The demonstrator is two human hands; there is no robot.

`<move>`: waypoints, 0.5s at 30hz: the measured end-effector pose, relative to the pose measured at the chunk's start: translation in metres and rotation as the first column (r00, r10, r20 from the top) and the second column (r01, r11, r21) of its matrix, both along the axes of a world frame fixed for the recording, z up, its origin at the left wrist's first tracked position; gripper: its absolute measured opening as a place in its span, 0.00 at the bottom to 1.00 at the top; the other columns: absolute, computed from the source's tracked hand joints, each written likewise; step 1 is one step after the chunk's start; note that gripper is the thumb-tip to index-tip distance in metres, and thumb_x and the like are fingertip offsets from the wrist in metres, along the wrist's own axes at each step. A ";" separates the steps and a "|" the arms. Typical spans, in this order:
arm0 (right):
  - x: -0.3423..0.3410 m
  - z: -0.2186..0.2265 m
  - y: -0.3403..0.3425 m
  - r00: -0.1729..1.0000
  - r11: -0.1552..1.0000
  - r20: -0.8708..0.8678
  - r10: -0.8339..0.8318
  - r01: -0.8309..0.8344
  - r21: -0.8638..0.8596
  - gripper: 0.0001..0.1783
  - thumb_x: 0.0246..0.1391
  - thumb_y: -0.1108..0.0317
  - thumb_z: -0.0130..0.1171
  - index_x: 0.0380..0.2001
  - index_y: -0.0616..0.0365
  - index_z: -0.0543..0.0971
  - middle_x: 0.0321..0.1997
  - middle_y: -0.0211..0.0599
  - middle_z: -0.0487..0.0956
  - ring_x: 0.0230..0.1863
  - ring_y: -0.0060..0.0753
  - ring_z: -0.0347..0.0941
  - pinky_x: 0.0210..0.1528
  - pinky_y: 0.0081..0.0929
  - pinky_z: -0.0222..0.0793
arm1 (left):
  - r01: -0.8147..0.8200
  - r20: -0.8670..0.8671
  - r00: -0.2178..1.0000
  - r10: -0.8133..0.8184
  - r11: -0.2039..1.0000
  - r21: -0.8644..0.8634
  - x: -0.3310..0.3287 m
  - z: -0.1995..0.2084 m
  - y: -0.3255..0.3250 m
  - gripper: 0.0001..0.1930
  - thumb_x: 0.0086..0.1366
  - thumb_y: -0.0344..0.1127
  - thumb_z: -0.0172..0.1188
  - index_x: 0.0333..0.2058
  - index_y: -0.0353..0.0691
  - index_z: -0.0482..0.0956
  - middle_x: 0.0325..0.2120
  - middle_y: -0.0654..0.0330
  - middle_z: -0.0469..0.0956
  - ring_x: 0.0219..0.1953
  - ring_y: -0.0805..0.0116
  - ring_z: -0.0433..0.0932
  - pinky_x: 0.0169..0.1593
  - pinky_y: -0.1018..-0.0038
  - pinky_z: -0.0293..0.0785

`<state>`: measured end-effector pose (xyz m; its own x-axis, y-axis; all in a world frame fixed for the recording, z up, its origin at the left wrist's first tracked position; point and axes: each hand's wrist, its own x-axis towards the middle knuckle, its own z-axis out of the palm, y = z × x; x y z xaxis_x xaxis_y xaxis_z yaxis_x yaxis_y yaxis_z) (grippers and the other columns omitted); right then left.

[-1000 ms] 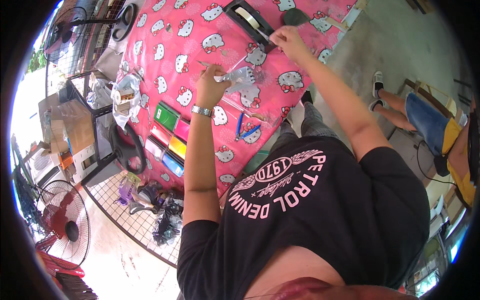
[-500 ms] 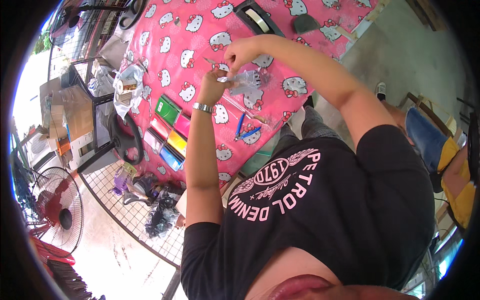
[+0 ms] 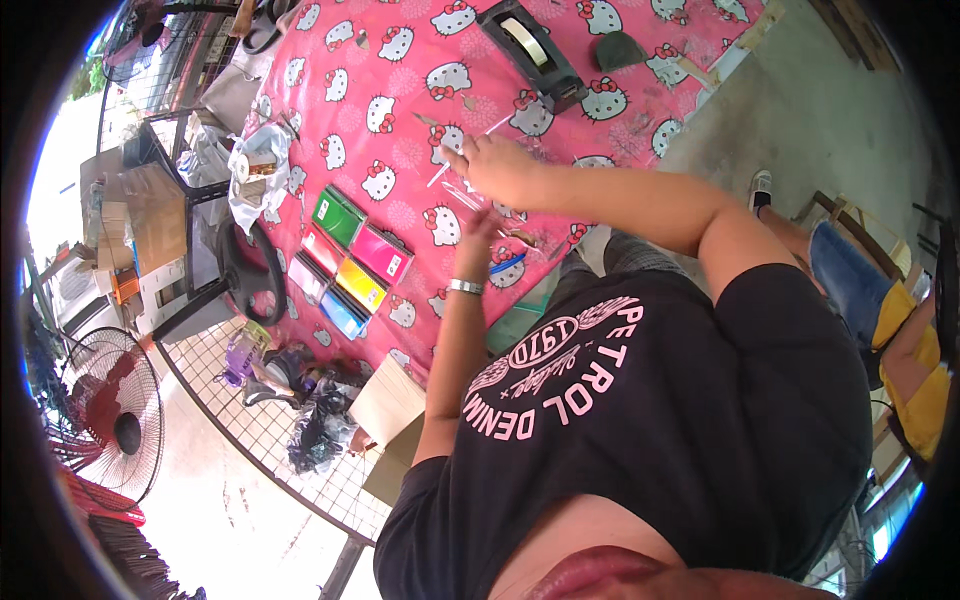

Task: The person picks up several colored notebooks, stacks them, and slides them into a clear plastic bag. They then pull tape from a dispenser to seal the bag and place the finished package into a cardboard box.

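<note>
My right hand [image 3: 500,170] is stretched low over the pink table cover, fingers extended and apart, with nothing visible in it. Under and beside its fingers lies clear, shiny plastic [image 3: 458,192] with pale edges. My left hand [image 3: 478,232], wearing a metal watch, is nearer to me and smeared by motion; whether it grips anything cannot be made out. Just beyond the left hand, partly hidden by it, is a blue-handled tool [image 3: 507,268]. Small colour-covered booklets, among them a green one [image 3: 338,216] and a yellow one [image 3: 361,285], lie in rows left of my hands.
A black tape dispenser [image 3: 535,55] stands at the far side, beside a dark rounded piece [image 3: 617,51]. White plastic with a spool [image 3: 258,170] sits at the table's left edge. A fan [image 3: 125,430] stands lower left. Another person [image 3: 850,265] is at the right.
Both hands have come nearer to me and moved right, the left more so. The clear plastic pack they held together is no longer visible between them. My right fingers have spread.
</note>
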<state>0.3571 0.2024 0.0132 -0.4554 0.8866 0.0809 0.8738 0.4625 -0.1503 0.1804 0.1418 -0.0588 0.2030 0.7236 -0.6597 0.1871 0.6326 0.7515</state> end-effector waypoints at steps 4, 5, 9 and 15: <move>-0.020 -0.016 -0.011 0.997 0.965 0.071 0.038 -0.055 0.256 0.24 0.57 0.61 0.44 0.56 0.56 0.68 0.60 0.48 0.66 0.56 0.47 0.65 0.56 0.44 0.59 | 0.048 0.446 0.891 0.082 0.960 -0.274 0.024 -0.015 -0.026 0.10 0.64 0.32 0.54 0.42 0.34 0.74 0.37 0.58 0.78 0.40 0.68 0.77 0.45 0.72 0.73; -0.020 -0.013 -0.012 0.995 0.958 0.085 0.046 -0.068 0.277 0.22 0.56 0.61 0.45 0.54 0.54 0.71 0.58 0.47 0.68 0.55 0.46 0.65 0.55 0.44 0.59 | 0.033 0.552 0.824 0.127 0.962 -0.271 0.026 -0.016 -0.025 0.10 0.65 0.31 0.53 0.42 0.34 0.74 0.38 0.58 0.78 0.40 0.67 0.77 0.45 0.71 0.73; -0.008 0.000 0.002 0.971 0.998 -0.234 0.057 -0.053 0.022 0.18 0.50 0.64 0.54 0.46 0.51 0.75 0.49 0.40 0.71 0.51 0.43 0.66 0.52 0.39 0.62 | 0.147 0.563 0.822 0.087 0.923 -0.357 0.025 -0.014 -0.010 0.15 0.64 0.33 0.52 0.48 0.33 0.70 0.43 0.55 0.77 0.47 0.62 0.74 0.53 0.67 0.68; 0.065 0.028 -0.034 0.587 0.992 -0.809 -0.033 -0.081 -0.099 0.29 0.36 0.70 0.65 0.47 0.53 0.71 0.47 0.39 0.68 0.52 0.44 0.66 0.54 0.39 0.63 | -0.154 0.761 0.644 0.075 0.988 0.033 0.011 0.023 0.013 0.25 0.55 0.26 0.60 0.52 0.39 0.68 0.49 0.57 0.74 0.50 0.58 0.73 0.59 0.56 0.64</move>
<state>0.4222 0.1682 0.0411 -0.2740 0.9042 0.3277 0.3538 0.4116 -0.8399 0.1918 0.1544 -0.0360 0.5135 0.8211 -0.2491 -0.5398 0.5348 0.6501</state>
